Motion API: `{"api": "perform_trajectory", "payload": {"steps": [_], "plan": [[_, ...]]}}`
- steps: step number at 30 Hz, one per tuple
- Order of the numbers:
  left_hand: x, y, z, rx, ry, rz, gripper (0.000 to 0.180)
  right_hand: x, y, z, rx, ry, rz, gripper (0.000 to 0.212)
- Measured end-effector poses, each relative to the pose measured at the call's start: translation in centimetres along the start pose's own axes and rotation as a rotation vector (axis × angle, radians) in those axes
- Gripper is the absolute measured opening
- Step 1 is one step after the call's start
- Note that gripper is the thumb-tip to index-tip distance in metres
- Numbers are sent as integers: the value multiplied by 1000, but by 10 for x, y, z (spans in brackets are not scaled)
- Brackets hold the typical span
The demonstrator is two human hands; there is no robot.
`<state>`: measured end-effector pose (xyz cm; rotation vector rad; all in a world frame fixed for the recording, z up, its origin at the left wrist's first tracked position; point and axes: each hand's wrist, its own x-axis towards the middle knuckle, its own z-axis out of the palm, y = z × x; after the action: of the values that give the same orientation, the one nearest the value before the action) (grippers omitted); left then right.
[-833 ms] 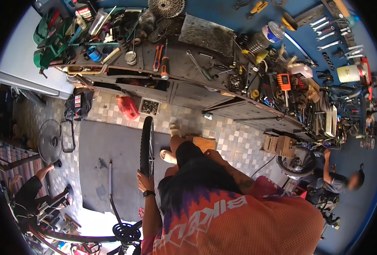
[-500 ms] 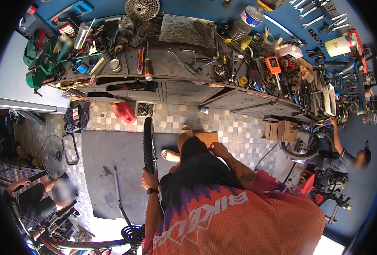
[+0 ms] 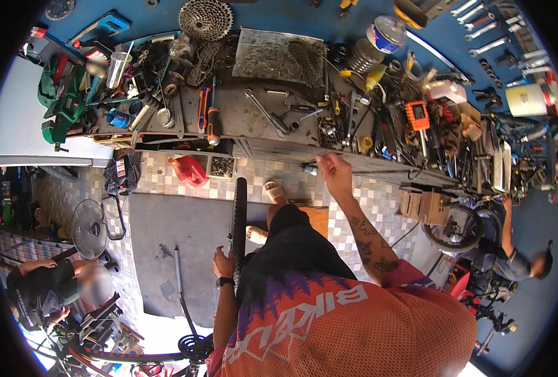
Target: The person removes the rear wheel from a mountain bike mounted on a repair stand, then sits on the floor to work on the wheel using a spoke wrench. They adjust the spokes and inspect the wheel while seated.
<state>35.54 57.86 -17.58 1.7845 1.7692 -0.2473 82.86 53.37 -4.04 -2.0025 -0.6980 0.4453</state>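
Observation:
An upright bicycle wheel (image 3: 240,207) with a black knobby tyre stands in front of me, against my left leg. My left hand (image 3: 224,262) is at its left side, fingers bent in toward it and partly hidden. My right hand (image 3: 337,177) is raised in front of the workbench (image 3: 229,132), its fingers curled closed; anything inside them is hidden. On the bench beyond lie a ratchet wrench (image 3: 268,112), an orange-handled screwdriver (image 3: 213,125) and a utility knife (image 3: 202,110).
Left of the wheel lies a grey mat (image 3: 153,232) with a metal stand pole (image 3: 180,276). A red jug (image 3: 190,171) and a tray of small parts (image 3: 221,166) sit by the bench. A fan (image 3: 89,229) and a seated person (image 3: 40,289) are left; another person (image 3: 511,261) works at right.
My right hand has risen from beside my right knee and gone forward toward the bench. The wheel has shifted right and now shows beside my left hand. My view has turned slightly.

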Motion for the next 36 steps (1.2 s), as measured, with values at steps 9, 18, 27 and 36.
{"api": "perform_trajectory", "payload": {"steps": [9, 18, 27, 36], "plan": [[31, 50, -15, -269, -49, -20, 34, 131, -66, 1, -79, -91, -254, 26], [43, 99, -4, -442, -188, -71, 35, 91, -72, 29, -128, -473, -325, 25], [37, 70, 11, -428, -214, -219, 32, 126, -69, 20, -39, -328, -333, 24], [6, 54, -6, -636, -176, -365, 33, 155, -90, 37, -50, -339, -424, 24]]}}
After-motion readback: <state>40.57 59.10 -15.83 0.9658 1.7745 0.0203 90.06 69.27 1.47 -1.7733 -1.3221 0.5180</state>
